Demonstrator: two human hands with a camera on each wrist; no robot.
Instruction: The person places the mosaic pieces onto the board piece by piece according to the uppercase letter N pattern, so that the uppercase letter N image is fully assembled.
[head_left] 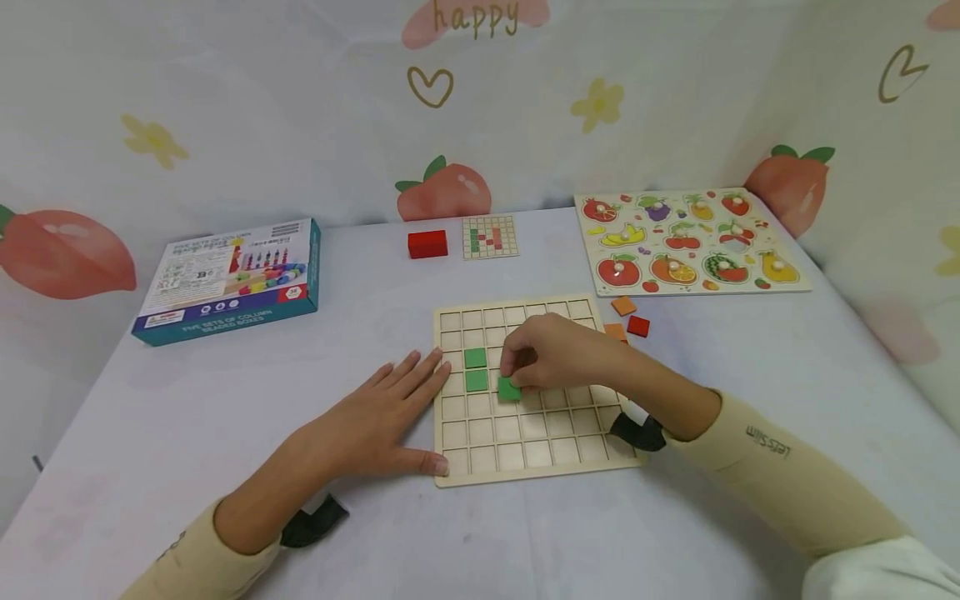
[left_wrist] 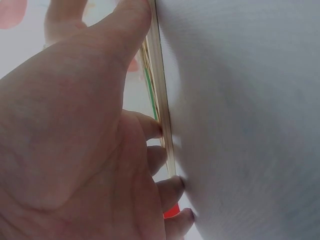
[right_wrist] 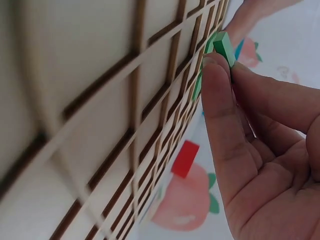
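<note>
A wooden grid board [head_left: 536, 454] lies on the table, with two green square tiles [head_left: 476, 369] set in cells near its left side. Between thumb and fingers my right hand [head_left: 558, 354] pinches another green tile [head_left: 509, 389] over the board, to the right of those two. In the right wrist view that tile [right_wrist: 224, 47] is tilted and its edge shows above the fingertips. My left hand [head_left: 378, 417] rests with straight, spread fingers along the board's left edge, the thumb touching near the lower left corner. The left wrist view shows fingertips [left_wrist: 172, 187] against that edge.
Orange tiles [head_left: 623, 306] and a red tile [head_left: 638, 326] lie right of the board, partly behind the right arm. Farther back are a red block [head_left: 427, 244], a small pattern card [head_left: 491, 237] and a fruit puzzle [head_left: 693, 279]. A beaded-toy box [head_left: 228, 279] stands at left.
</note>
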